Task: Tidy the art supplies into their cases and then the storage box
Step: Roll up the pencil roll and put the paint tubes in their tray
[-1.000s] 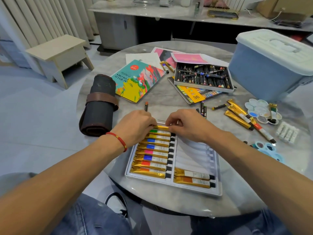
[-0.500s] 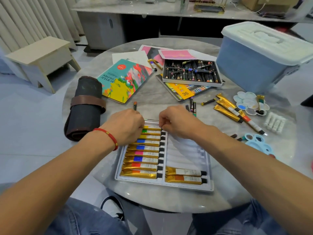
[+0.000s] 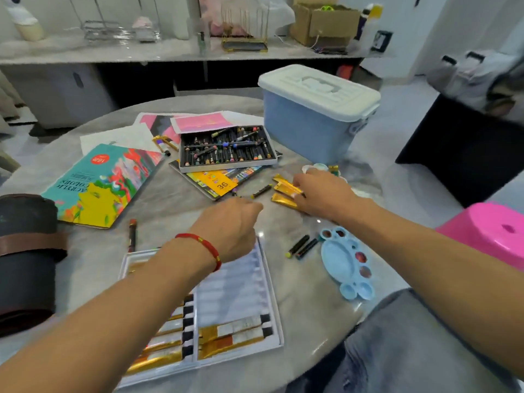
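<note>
at the far left edge of the frame we see a dark rolled brush case (image 3: 27, 259) with a brown strap lying on the round marble bench (image 3: 175, 199). just right of it, upper left of centre, lies an acrylic colors pad (image 3: 105, 180) with white sheets behind it, and a lone crayon (image 3: 132, 232) sits below the pad. at lower centre is the white paint tray (image 3: 249, 285), its left column filled with gold tubes, its right column holding two tubes at the near end and otherwise bare. our left hand (image 3: 229, 228), a red cord at the wrist, hangs over the tray's far end with fingers curled inward; whether it holds anything we cannot tell. above centre sits the open crayon box (image 3: 226, 148) of dark sticks, resting on its lid marked 36. right of centre our right hand (image 3: 320, 194) lies on three loose gold paint tubes (image 3: 283, 188), fingers bent down over them, touching them; a real grip is not clear. a single crayon lies just left of those tubes. two more crayons (image 3: 302, 246) lie beside the blue palette (image 3: 347, 265) at lower right. the blue storage box (image 3: 314, 117), white lid on, stands at upper right of the bench. a pink stool (image 3: 493, 231) shows at the right edge.
</note>
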Available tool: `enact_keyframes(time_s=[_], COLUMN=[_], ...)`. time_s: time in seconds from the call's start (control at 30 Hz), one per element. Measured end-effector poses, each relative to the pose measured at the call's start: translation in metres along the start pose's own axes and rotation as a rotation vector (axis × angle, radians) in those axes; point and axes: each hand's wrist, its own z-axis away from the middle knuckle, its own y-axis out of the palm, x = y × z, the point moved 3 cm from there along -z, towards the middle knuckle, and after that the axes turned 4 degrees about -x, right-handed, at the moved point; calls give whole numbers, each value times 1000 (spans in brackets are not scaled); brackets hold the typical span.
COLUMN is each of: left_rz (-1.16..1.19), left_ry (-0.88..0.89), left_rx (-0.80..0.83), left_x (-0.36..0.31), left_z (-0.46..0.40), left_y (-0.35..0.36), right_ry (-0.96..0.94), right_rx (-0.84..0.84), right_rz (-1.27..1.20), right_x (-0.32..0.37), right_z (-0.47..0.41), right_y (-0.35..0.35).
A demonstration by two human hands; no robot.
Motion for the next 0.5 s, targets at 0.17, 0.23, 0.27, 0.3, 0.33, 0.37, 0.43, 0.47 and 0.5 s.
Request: enact_keyframes(time_s=[0.17,0.23,0.27,0.3,0.33,0.37,0.43,0.47,0.5], left_rz=[-43,-194,-276,-348,-403,-440,-466,-457,-444], left_ry=[108,170,188,203,220,243,280,287,280], left_rx=[57,67,82,85,71,46,13,14,30], left_x=[-43,-49,-48,-50,-52,-54,-57,-57,-57], left_z=[-99,-125,-132,-137,-139,-141,-142,-142,-141], left_y=[26,37,43,47,49,49,48,47,47], right_ry=[55,71,63,52,51,64,132,183,248], right_rx=[41,73,96,119,130,126,55,4,-32], right_rz=[93,116,102,77,49,20,-45,-88,-146], right_x=[-27,-33,-31,-33,-35,-39,-54,-62,-70], right_z=[8,13,16,16,16,14,5,-1,-8], right_y=[6,17,24,30,32,31,24,21,19])
